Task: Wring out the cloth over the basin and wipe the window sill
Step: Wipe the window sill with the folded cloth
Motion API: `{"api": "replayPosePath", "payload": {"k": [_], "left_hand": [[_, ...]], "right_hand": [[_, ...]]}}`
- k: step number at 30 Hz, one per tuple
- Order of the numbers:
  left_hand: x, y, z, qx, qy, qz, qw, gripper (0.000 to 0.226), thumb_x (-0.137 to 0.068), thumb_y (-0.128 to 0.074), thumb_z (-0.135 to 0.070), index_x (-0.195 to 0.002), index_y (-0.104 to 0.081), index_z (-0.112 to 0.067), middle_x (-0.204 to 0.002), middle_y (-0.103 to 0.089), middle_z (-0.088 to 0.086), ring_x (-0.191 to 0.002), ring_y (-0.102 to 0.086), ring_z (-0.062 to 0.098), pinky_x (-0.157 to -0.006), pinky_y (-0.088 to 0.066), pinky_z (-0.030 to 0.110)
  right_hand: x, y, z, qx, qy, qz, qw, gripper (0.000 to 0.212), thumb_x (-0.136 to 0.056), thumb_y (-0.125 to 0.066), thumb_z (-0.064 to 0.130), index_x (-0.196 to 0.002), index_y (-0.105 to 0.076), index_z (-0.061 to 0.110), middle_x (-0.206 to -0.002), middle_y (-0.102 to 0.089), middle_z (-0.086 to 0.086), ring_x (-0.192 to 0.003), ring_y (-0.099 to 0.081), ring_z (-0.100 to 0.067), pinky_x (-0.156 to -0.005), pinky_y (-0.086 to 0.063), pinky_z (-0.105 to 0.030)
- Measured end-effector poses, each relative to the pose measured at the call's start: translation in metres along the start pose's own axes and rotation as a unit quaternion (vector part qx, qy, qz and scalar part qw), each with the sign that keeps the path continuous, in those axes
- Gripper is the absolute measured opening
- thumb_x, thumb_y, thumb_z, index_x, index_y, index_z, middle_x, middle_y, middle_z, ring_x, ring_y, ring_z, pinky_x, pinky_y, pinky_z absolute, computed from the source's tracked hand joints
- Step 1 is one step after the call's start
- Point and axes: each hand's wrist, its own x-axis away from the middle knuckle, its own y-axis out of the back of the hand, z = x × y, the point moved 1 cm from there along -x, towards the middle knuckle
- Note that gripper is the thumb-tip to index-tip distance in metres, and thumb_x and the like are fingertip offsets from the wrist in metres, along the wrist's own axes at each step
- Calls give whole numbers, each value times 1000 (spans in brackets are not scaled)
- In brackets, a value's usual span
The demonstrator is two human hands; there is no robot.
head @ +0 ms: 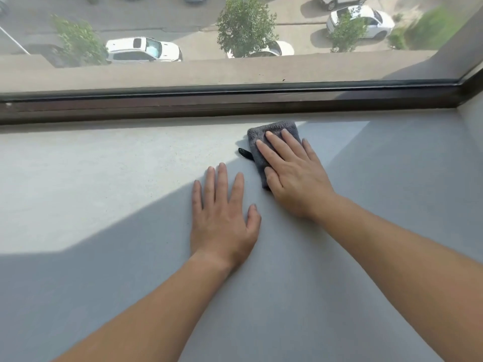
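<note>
A folded dark grey cloth lies flat on the pale grey window sill, close to the window frame. A small black tag sticks out at its left edge. My right hand presses flat on the cloth, fingers stretched toward the glass, covering most of it. My left hand rests palm down on the bare sill just left of and nearer than the cloth, fingers spread, holding nothing. No basin is in view.
A dark window frame runs along the sill's far edge and turns a corner at the right. Through the glass, a ledge, trees and parked cars lie far below. Sunlight covers the sill's left part; shadow covers the rest.
</note>
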Motion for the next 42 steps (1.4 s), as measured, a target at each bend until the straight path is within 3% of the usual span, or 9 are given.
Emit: {"api": "replayPosePath", "payload": {"k": [6, 9, 14, 17, 20, 26, 33, 39, 42], "left_hand": [[1, 4, 0, -2, 4, 14, 1000, 70, -92, -17, -51, -156, -12, -23, -166, 3, 8, -152, 12, 24, -122, 1, 49], [0, 5, -1, 1, 4, 17, 1000, 71, -92, -15, -51, -157, -10, -23, -166, 6, 8, -151, 14, 23, -122, 3, 49], [-4, 5, -1, 7, 5, 8, 1000, 70, -92, -18, -51, -156, -15, -23, -166, 3, 8, -152, 11, 23, -122, 3, 48], [-6, 5, -3, 3, 7, 13, 1000, 70, -92, -17, -51, -156, -12, -23, -166, 5, 7, -152, 13, 22, -122, 5, 47], [-7, 8, -6, -2, 9, 13, 1000, 71, -92, -16, -51, -156, -12, -23, -166, 6, 7, -151, 13, 22, -122, 6, 47], [-9, 13, -9, 5, 12, 24, 1000, 80, -84, -18, -58, -156, -15, -25, -166, 5, 4, -151, 13, 19, -122, 7, 45], [24, 13, -25, 72, -36, 0, 997, 77, -82, -26, -53, -152, -29, -23, -166, -6, 4, -152, 8, 19, -121, 10, 46], [94, -2, -75, 68, -17, -26, 997, 62, -87, -36, -41, -144, -45, -19, -162, -24, 10, -150, -17, 24, -122, 0, 47], [113, -13, -75, 53, -15, -4, 998, 65, -89, -33, -44, -149, -39, -20, -164, -18, 9, -152, -11, 22, -121, -1, 46]], "right_hand": [[4, 20, -104, -28, -187, -23, 982, 56, -104, -24, 37, -159, -14, 32, -168, -7, 7, -154, 1, -18, -124, -1, -47], [6, 20, -87, -43, -236, -34, 970, 57, -103, -23, 38, -159, -12, 33, -168, -5, 8, -154, 3, -18, -124, 2, -47], [41, 17, -77, -2, -35, 15, 999, 66, -94, -11, 47, -158, -15, 33, -167, -8, 10, -154, 0, -17, -124, -4, -45], [37, 24, -129, -14, -150, -9, 989, 66, -94, -12, 46, -158, -17, 31, -168, -11, 6, -154, -3, -19, -124, -5, -46], [36, 20, -110, -17, -221, -38, 974, 59, -101, -19, 40, -159, -13, 30, -168, -8, 5, -154, 0, -21, -124, 1, -47], [103, 12, -45, -16, -1, 28, 999, 65, -94, -11, 45, -158, -17, 31, -167, -10, 9, -154, 1, -19, -124, 4, -45], [99, 13, -116, -22, -181, -19, 983, 58, -103, -21, 38, -159, -10, 30, -168, -5, 5, -154, 4, -19, -124, 1, -46], [184, -15, -39, -17, 16, 3, 1000, 61, -96, -28, 41, -156, -29, 26, -165, -24, 1, -154, -12, -25, -122, -12, -53], [179, -9, -73, -17, 13, 17, 1000, 62, -96, -22, 44, -156, -26, 30, -166, -19, 5, -154, -7, -19, -124, -5, -48]]}}
